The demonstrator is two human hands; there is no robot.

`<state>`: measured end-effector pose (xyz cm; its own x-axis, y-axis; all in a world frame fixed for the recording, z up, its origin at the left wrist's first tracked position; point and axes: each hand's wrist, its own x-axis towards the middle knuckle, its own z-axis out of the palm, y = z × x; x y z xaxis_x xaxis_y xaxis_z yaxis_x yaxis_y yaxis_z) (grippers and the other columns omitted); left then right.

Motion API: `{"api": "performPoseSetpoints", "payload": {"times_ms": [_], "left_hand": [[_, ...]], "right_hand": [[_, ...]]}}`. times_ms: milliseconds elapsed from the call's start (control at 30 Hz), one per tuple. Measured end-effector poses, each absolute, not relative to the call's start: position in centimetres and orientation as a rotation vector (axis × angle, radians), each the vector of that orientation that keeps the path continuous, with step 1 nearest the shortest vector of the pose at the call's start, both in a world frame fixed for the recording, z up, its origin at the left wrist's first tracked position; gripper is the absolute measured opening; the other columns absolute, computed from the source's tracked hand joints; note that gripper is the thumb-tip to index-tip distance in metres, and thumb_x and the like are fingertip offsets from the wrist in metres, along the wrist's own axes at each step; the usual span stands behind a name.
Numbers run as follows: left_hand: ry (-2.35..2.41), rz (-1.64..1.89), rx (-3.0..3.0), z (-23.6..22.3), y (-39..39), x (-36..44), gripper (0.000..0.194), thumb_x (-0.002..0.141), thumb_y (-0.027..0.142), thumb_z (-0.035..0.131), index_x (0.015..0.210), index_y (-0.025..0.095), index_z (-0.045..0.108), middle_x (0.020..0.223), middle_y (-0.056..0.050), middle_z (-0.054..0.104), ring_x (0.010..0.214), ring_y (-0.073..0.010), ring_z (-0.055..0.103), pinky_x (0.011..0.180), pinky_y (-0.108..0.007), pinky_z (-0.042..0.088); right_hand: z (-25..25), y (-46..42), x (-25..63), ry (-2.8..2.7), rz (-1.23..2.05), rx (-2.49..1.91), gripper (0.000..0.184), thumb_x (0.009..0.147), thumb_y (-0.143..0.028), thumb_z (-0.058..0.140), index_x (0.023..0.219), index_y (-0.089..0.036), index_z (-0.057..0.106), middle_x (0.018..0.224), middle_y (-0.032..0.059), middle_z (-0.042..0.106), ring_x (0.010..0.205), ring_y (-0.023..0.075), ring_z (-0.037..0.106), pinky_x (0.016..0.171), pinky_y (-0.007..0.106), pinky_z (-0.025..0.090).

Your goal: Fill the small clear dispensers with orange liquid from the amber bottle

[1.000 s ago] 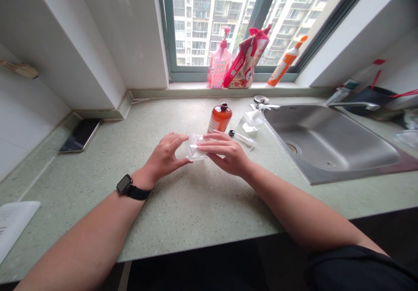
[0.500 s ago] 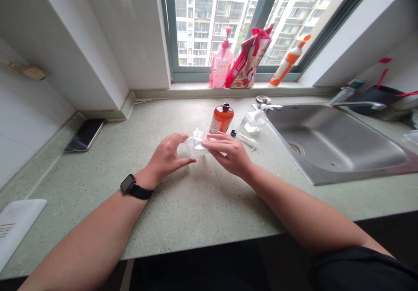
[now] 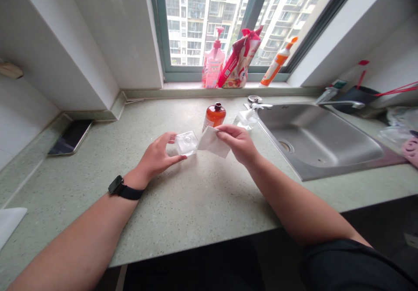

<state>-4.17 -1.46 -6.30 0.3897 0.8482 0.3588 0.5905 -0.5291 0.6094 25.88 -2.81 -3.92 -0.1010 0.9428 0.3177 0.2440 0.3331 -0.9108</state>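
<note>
My left hand point(image 3: 158, 156) is curled around a clear square bottle point(image 3: 187, 142), with fingers and thumb on opposite sides. The bottle's round open neck faces up. My right hand point(image 3: 240, 143) pinches a flat white tissue point(image 3: 212, 142) just to the right of it. Behind the tissue stands an amber bottle point(image 3: 216, 114) of orange-red colour, uncapped, its lower part hidden. Past my right hand is another clear square bottle with a white pump point(image 3: 257, 106), partly covered by the hand.
A steel sink point(image 3: 294, 169) is set into the counter on the right, with a drain cover point(image 3: 254, 99) near its back corner. On the sill stand a pink pump bottle point(image 3: 213, 66), a red bag point(image 3: 240, 60) and an orange-white bottle point(image 3: 276, 66). A phone point(image 3: 71, 137) lies at left.
My right hand has lifted the tissue off the clear bottle's top and moved it right, spreading it flat. The bottle's neck now shows. The view has shifted slightly to the right.
</note>
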Motion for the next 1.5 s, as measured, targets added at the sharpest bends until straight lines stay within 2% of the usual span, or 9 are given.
{"api": "performPoseSetpoints", "payload": {"times_ms": [200, 333, 533, 733, 900, 1167, 1267, 1367, 1500], "left_hand": [[1.252, 0.869, 2.217, -6.5, -1.1, -4.5, 0.064, 0.081, 0.058, 0.088, 0.127, 0.025, 0.058, 0.124, -0.008, 0.076, 0.112, -0.0308, 0.077, 0.102, -0.047, 0.061], [1.277, 0.856, 2.223, -6.6, -1.1, -4.7, 0.064, 0.081, 0.054, 0.089, 0.129, 0.025, 0.058, 0.122, -0.008, 0.077, 0.112, -0.0308, 0.077, 0.102, -0.048, 0.061], [1.280, 0.857, 2.210, -6.9, -0.8, -4.6, 0.063, 0.082, 0.051, 0.089, 0.131, 0.025, 0.058, 0.125, -0.009, 0.076, 0.114, -0.0309, 0.076, 0.103, -0.048, 0.061], [1.273, 0.831, 2.184, -6.7, -1.0, -4.6, 0.062, 0.084, 0.048, 0.087, 0.132, 0.024, 0.057, 0.126, -0.010, 0.076, 0.116, -0.0316, 0.076, 0.103, -0.049, 0.061], [1.268, 0.833, 2.171, -6.8, -1.1, -4.6, 0.065, 0.083, 0.049, 0.089, 0.133, 0.023, 0.057, 0.130, -0.011, 0.074, 0.114, -0.0316, 0.077, 0.103, -0.050, 0.060], [1.254, 0.845, 2.160, -6.9, -1.0, -4.6, 0.064, 0.082, 0.045, 0.092, 0.131, 0.024, 0.058, 0.129, -0.011, 0.075, 0.115, -0.0313, 0.077, 0.104, -0.050, 0.060], [1.237, 0.836, 2.157, -6.9, -1.1, -4.5, 0.064, 0.080, 0.046, 0.094, 0.129, 0.024, 0.059, 0.125, -0.010, 0.076, 0.113, -0.0315, 0.078, 0.099, -0.048, 0.062], [1.210, 0.851, 2.171, -7.0, -1.3, -4.4, 0.067, 0.078, 0.048, 0.096, 0.129, 0.025, 0.059, 0.125, -0.009, 0.076, 0.111, -0.0312, 0.078, 0.098, -0.048, 0.062], [1.162, 0.870, 2.185, -7.1, -1.5, -4.3, 0.068, 0.077, 0.049, 0.096, 0.130, 0.025, 0.060, 0.123, -0.008, 0.077, 0.110, -0.0304, 0.079, 0.098, -0.046, 0.062]], "right_hand": [[-2.8, -2.3, 26.8, -1.953, 1.313, -1.248, 0.028, 0.092, -0.046, 0.069, 0.098, -0.021, 0.080, 0.093, 0.0036, 0.080, 0.082, 0.0182, 0.071, 0.074, 0.031, 0.055], [-2.7, -2.7, 26.2, -2.195, 0.809, -1.406, 0.019, 0.092, -0.031, 0.069, 0.105, -0.024, 0.081, 0.108, 0.0057, 0.083, 0.095, 0.0210, 0.073, 0.089, 0.035, 0.055], [-1.1, -1.5, 30.1, -1.933, 0.203, -1.813, 0.018, 0.096, -0.031, 0.064, 0.097, -0.023, 0.080, 0.102, 0.0064, 0.083, 0.092, 0.0230, 0.075, 0.086, 0.037, 0.054], [-1.0, -0.6, 34.4, -1.977, 0.276, -2.248, 0.035, 0.087, -0.045, 0.078, 0.113, -0.022, 0.077, 0.106, 0.0095, 0.083, 0.091, 0.0255, 0.075, 0.073, 0.033, 0.051], [-2.1, 0.3, 35.4, -2.150, 0.428, -2.335, 0.019, 0.080, -0.039, 0.083, 0.090, -0.023, 0.080, 0.094, 0.0072, 0.081, 0.082, 0.0233, 0.072, 0.067, 0.032, 0.046], [-2.1, 0.6, 36.1, -2.025, 0.368, -2.235, 0.016, 0.085, -0.037, 0.075, 0.092, -0.023, 0.077, 0.094, 0.0075, 0.081, 0.087, 0.0265, 0.074, 0.072, 0.035, 0.052], [-2.0, 0.5, 35.7, -1.803, 0.350, -1.920, 0.034, 0.086, -0.052, 0.076, 0.106, -0.025, 0.073, 0.096, 0.0074, 0.080, 0.093, 0.0299, 0.076, 0.081, 0.041, 0.058], [-1.9, 0.1, 33.7, -1.556, 0.567, -1.378, 0.055, 0.084, -0.067, 0.079, 0.119, -0.029, 0.062, 0.099, 0.0055, 0.078, 0.097, 0.0291, 0.078, 0.086, 0.044, 0.063], [-2.0, -1.0, 29.9, -1.457, 0.721, -1.053, 0.049, 0.077, -0.062, 0.091, 0.100, -0.030, 0.062, 0.091, 0.0003, 0.071, 0.088, 0.0223, 0.076, 0.083, 0.038, 0.065]]}}
